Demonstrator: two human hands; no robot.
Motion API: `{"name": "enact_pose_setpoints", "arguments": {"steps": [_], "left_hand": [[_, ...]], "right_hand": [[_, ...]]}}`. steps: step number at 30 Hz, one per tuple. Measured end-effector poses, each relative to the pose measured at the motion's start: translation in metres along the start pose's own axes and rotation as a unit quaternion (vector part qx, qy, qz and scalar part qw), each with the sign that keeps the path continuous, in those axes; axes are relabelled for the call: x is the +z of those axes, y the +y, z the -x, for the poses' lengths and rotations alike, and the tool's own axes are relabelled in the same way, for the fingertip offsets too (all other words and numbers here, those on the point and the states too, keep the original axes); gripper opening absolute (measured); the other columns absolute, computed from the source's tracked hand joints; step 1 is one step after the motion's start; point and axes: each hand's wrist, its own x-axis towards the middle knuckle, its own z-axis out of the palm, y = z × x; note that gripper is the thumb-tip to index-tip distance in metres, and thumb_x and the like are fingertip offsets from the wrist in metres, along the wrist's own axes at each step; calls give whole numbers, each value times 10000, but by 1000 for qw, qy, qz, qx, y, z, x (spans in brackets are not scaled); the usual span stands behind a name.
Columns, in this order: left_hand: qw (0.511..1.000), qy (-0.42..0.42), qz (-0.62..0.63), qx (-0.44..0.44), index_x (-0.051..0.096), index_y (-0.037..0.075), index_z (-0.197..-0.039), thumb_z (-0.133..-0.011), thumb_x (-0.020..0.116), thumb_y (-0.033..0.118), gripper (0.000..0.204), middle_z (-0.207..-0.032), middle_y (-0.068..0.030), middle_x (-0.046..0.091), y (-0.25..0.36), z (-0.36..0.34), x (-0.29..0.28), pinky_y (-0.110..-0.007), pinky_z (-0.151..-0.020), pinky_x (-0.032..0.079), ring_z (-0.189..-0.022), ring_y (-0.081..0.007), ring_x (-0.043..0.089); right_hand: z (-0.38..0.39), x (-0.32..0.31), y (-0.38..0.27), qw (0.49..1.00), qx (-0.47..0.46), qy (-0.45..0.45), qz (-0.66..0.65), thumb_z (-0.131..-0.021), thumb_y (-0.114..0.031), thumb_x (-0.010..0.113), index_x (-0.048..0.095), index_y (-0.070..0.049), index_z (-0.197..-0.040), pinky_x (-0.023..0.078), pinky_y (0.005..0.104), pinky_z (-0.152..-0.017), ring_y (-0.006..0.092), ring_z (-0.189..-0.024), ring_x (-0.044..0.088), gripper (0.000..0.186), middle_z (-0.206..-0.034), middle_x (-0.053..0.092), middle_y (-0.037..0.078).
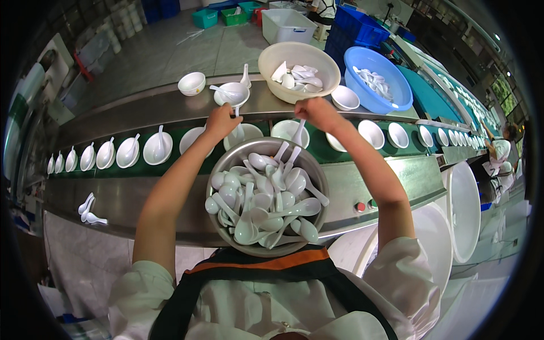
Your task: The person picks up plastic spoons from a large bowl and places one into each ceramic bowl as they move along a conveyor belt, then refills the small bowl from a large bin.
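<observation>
Head view, from the left: a row of white bowls [125, 152] rides the green belt [170, 148], each already holding a spoon, and three loose spoons [89, 211] lie on the steel ledge below. The left hand [221, 121] is clenched around a white spoon [237, 123], lowering it into the bowl [242, 135] beneath it on the belt. Just in front of the chest sits a round metal basin [224, 165] heaped with glossy white soup spoons [262, 204], handles pointing every way. The right hand [316, 111] pinches the handle of another spoon [298, 134] over the next bowl [287, 131]. Beyond the belt stand a cream tub [272, 56] and a blue tub [396, 85], both with more spoons, and plain empty bowls [371, 134] follow on the right.

The spoons look light, stiff and smooth, probably melamine or ceramic, so slippery and liable to chip if dropped. The narrow handle end seems the surest place to grip; the rounded scoop would slide between the fingers.
</observation>
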Motion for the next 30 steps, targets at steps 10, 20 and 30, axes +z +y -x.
{"name": "enact_pose_setpoints", "arguments": {"steps": [10,20,30], "left_hand": [[933,-184,38,306,595,58,-814,-667,691,118,186,-1020,-105,534,85,72,-64,-361,-811,404,-947,-263,498],[890,-390,53,231,502,32,-703,-669,638,103,157,-864,-101,572,102,56,-113,-336,-657,416,-805,-242,539],[926,-266,262,53,354,92,-721,-814,601,118,265,-666,16,445,64,13,-72,-209,-461,367,-591,-40,468]], "right_hand": [[51,-38,-77,983,15,-159,-90,-771,-201,655,596,-58,-862,466,310,-597,208,-651,608,179,-752,626,99],[57,-62,-74,983,37,10,-181,-777,-51,577,563,-36,-790,463,297,-595,225,-636,614,24,-704,625,94],[59,-74,-92,976,17,-180,-124,-780,-156,613,605,-64,-876,472,317,-622,240,-657,619,133,-724,633,101]]}}
